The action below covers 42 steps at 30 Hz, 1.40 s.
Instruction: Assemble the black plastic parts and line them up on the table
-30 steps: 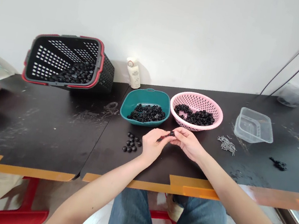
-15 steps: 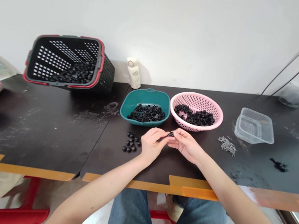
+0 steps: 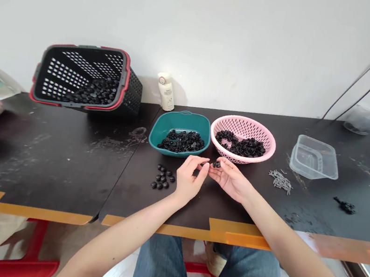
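My right hand (image 3: 231,179) pinches a small black plastic piece (image 3: 216,164) between thumb and fingers, above the table in front of the pink basket. Facing it, my left hand (image 3: 191,175) has its thumb and index finger closed together close to the piece. Whatever lies between those left fingertips is too small to make out. Left of my left hand, several black round caps (image 3: 163,178) lie in a loose group. A teal basin (image 3: 182,121) and a pink basket (image 3: 268,148), both with small black parts inside, stand just beyond my hands.
A dark crate (image 3: 132,92) with black caps leans at the back left, near a white bottle (image 3: 166,93). To the right are grey pins (image 3: 280,181), a clear plastic tub (image 3: 316,160) and a small black heap (image 3: 344,206). Orange tape (image 3: 170,229) lines the table's front edge.
My left fingertips have come slightly away from the black piece, which both hands gripped before. It stays in my right hand, tilted a little differently.
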Tool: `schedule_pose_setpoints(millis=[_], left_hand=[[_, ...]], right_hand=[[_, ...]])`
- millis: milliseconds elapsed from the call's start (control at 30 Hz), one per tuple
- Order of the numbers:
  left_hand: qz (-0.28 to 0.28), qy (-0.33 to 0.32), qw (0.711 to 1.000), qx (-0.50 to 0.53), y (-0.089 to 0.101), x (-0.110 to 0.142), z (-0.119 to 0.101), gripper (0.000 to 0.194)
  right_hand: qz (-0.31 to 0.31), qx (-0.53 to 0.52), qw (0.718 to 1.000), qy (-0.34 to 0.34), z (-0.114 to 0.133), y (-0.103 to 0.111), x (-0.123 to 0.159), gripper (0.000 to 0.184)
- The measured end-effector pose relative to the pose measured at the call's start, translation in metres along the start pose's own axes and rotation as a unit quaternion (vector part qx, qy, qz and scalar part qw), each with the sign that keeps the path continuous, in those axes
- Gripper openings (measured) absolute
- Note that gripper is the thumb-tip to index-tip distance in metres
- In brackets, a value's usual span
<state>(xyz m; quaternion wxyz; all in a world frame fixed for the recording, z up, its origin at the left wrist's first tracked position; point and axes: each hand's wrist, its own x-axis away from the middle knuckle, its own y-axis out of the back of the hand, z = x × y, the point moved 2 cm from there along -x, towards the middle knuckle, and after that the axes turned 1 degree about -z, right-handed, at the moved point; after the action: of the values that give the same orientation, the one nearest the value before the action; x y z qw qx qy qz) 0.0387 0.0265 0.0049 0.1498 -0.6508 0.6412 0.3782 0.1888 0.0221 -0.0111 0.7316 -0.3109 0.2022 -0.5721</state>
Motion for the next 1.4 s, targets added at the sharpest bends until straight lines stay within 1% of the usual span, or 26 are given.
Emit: schedule_pose_setpoints(millis=[167,267,400,600,867,1033,1133,1267,1333,1400], left_hand=[[0.022,-0.017,1.0,0.007,-0.0014,0.0014,-0.0016,0.021],[0.027,-0.028,0.999,-0.005,-0.0019,0.002,-0.0024,0.022],[0.011,-0.032,0.999,-0.019,-0.0013,0.0019,-0.0018,0.019],[-0.007,-0.038,0.999,-0.027,0.0007,0.0017,-0.0003,0.017],[-0.025,-0.051,0.998,-0.009,0.0003,0.0014,0.0001,0.015],[-0.033,-0.046,0.998,-0.011,-0.0003,0.0018,0.0007,0.014],[-0.023,-0.019,1.0,0.001,-0.0007,0.001,0.0013,0.016],[0.022,0.025,0.998,0.053,-0.0037,-0.0011,0.002,0.035],[0.048,0.036,0.995,0.086,-0.0059,-0.0019,0.0026,0.036],[0.064,0.045,0.99,0.116,-0.0078,-0.0023,0.0038,0.033]], right_hand=[[0.003,0.0,1.0,0.0,-0.0004,-0.0011,0.0002,0.021],[0.001,0.006,1.0,-0.002,-0.0009,-0.001,0.0003,0.016],[-0.004,0.023,1.0,0.002,-0.0015,-0.0008,0.0004,0.015],[-0.043,0.073,0.996,0.03,-0.0007,0.0001,0.0001,0.019],[-0.043,0.091,0.994,0.046,-0.0012,0.0003,0.0005,0.018],[-0.074,0.149,0.983,0.076,-0.0006,0.0002,0.0002,0.023],[-0.08,0.181,0.976,0.09,0.0001,-0.0008,0.0002,0.022],[-0.063,0.213,0.971,0.089,0.0,-0.0029,0.0007,0.023],[-0.059,0.221,0.97,0.082,-0.0003,-0.0037,0.001,0.025],[-0.057,0.221,0.971,0.077,-0.0004,-0.0043,0.0013,0.028]])
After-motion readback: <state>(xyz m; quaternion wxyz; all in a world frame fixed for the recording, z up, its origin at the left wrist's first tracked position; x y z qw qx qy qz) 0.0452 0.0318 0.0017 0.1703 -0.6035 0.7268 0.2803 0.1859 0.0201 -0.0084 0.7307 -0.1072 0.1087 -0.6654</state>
